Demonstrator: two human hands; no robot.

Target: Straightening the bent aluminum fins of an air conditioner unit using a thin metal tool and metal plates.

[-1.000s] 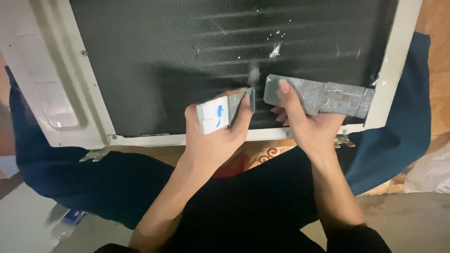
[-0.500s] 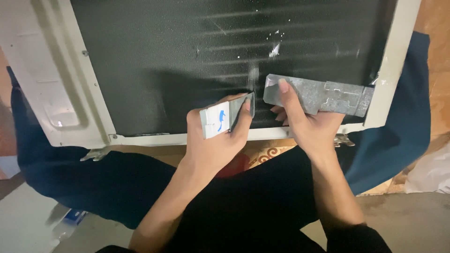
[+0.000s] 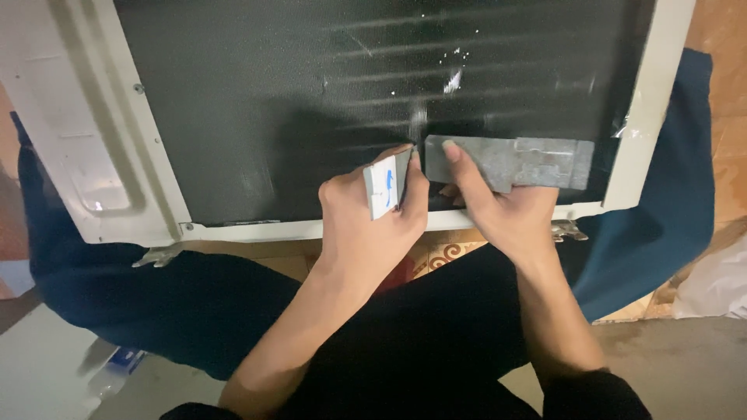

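Note:
A white-framed unit [image 3: 101, 148] lies in front of me with its black finned coil [image 3: 311, 85] facing up. My left hand [image 3: 366, 233] grips a small folded white card with a blue mark [image 3: 383, 188], its edge pressed against the fins near the lower rim. My right hand [image 3: 498, 214] holds a flat grey metal plate [image 3: 517, 163] down on the coil, thumb on its left end. The card and the plate's left end almost touch.
The unit rests over my dark-clothed legs [image 3: 405, 342]. Blue cloth [image 3: 661, 225] lies under it on the right. A white plastic bag [image 3: 716, 292] sits at the right edge, and a plastic bottle [image 3: 109, 369] at the lower left. Small metal brackets [image 3: 159, 255] stick out below the frame.
My left hand has moved right and turned the card more on edge. My right hand slid the grey plate leftwards, away from the frame's right side, so the two now nearly meet.

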